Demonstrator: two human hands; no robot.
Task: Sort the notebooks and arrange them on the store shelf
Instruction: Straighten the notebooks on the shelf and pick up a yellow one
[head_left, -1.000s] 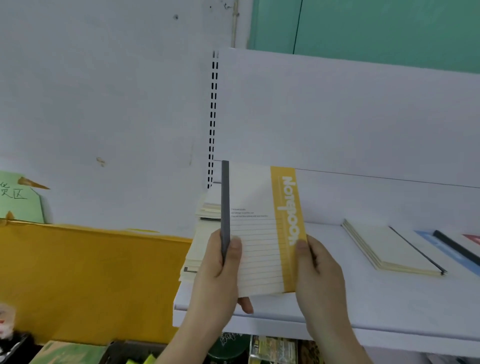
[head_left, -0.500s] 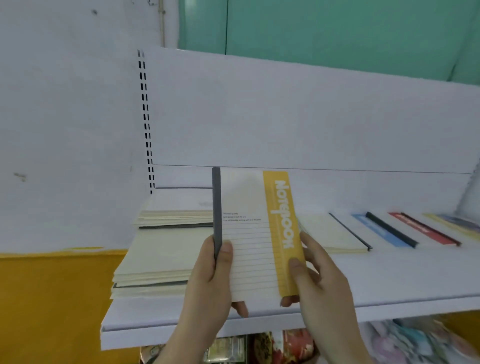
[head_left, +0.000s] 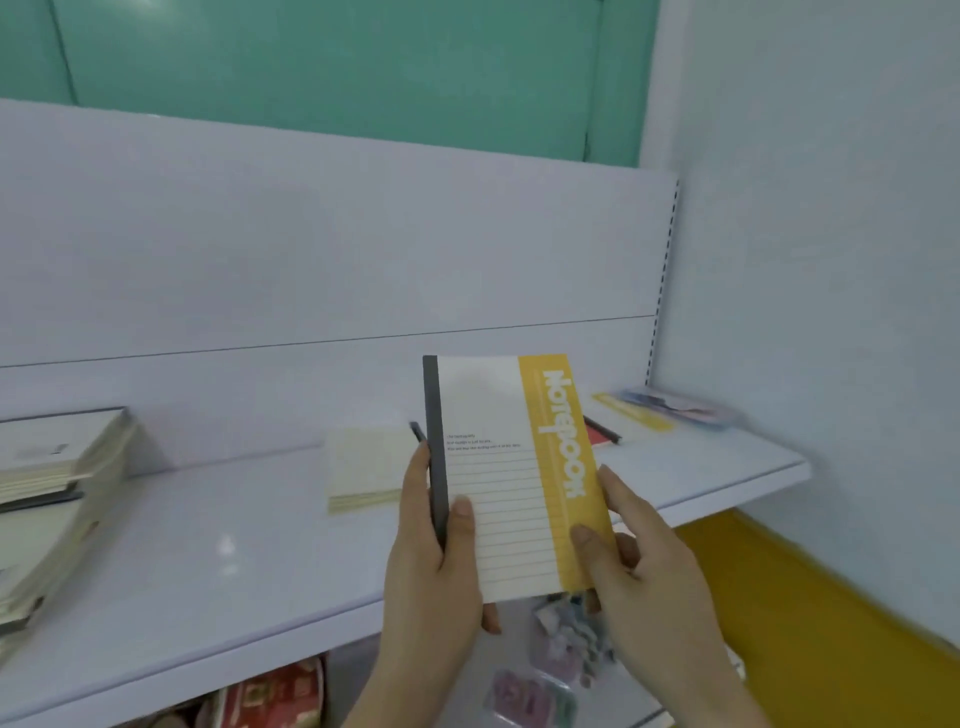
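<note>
As before, notebook (head_left: 511, 478) upright.

Teal wall panels (head_left: 332, 67) across top of frame. Yellow wall band (head_left: 810, 587) lower right. Red packaged goods (head_left: 275, 696) and pastel packets (head_left: 550, 660) along bottom, blurred.

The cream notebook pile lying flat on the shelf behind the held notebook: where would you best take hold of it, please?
Take the cream notebook pile by its near page edge, coming from the front over the shelf lip. It lies flat with that edge facing out and bare shelf before it; the held notebook covers its right side.
</note>
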